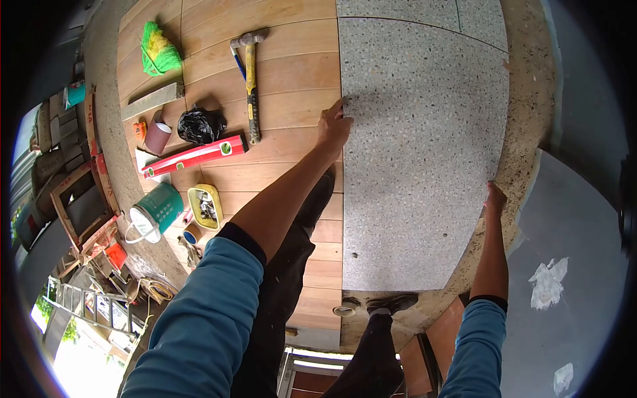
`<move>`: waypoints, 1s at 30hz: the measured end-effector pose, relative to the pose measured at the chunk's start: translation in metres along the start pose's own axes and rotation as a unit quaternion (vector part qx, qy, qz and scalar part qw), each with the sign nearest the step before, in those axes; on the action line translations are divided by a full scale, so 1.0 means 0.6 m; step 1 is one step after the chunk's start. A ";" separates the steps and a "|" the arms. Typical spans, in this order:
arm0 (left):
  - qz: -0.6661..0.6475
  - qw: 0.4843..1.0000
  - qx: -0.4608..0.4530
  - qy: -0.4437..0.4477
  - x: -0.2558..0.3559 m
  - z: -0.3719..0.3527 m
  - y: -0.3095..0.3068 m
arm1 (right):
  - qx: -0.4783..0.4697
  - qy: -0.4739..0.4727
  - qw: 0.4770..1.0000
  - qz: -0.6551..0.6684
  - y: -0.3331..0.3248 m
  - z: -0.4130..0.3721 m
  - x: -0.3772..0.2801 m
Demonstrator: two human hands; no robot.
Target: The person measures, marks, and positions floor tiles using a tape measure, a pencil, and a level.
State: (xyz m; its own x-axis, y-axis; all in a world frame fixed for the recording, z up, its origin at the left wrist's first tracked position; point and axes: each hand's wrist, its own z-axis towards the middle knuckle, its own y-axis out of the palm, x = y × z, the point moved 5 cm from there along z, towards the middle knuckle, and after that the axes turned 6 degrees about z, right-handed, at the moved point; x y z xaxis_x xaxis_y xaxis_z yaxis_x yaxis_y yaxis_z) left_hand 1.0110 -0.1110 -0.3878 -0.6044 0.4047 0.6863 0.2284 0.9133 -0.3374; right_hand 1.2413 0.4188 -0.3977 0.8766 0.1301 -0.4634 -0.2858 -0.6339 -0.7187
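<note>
A large grey speckled terrazzo slab [418, 152] lies flat across the middle, between wood-look planks and a bare sandy strip. My left hand [335, 127] grips its left edge, where the slab meets the planks, with the fingertips on the seam. On the opposite edge, my right hand [494, 198] is closed at the slab's rim, its fingers partly hidden. Left of my left hand, a hammer [251, 93] with a yellow and black handle rests on the planks. A red spirit level [194, 156] lies nearby, beside a crumpled black plastic bag [202, 125].
Green and yellow string [158, 50] lies at upper left. A teal bucket [159, 207] lies near a yellow tub [204, 207] of small pieces. A grey wall [577, 252] rises on the right. My shoe [393, 304] is at the slab's near edge.
</note>
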 end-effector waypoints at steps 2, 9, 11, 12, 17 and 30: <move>-0.009 1.000 -0.008 0.009 -0.010 0.007 0.003 | -0.001 0.002 1.000 -0.018 -0.002 -0.005 -0.010; 0.032 0.999 0.015 0.025 0.009 0.002 -0.002 | -0.028 -0.024 0.999 -0.034 0.000 0.043 0.043; 0.062 0.996 0.049 0.045 -0.005 0.010 0.000 | -0.022 0.009 0.999 -0.031 0.002 0.029 0.023; 0.021 0.998 0.032 0.047 -0.009 0.016 0.003 | -0.019 0.027 0.999 -0.033 0.000 0.019 0.011; -0.070 0.996 -0.021 0.052 -0.034 0.045 0.000 | -0.005 0.071 0.997 -0.019 0.001 -0.015 -0.026; -0.093 0.992 -0.053 0.066 0.002 0.009 -0.013 | -0.042 0.052 0.998 -0.019 0.000 0.002 -0.014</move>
State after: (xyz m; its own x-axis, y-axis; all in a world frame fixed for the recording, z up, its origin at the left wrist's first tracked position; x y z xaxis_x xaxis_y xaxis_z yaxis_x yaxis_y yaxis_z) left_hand 1.0040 -0.1181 -0.3878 -0.5400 0.2243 0.8112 0.2053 0.9698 -0.1315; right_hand 1.2334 0.4183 -0.3944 0.9227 0.0786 -0.3773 -0.2218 -0.6924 -0.6866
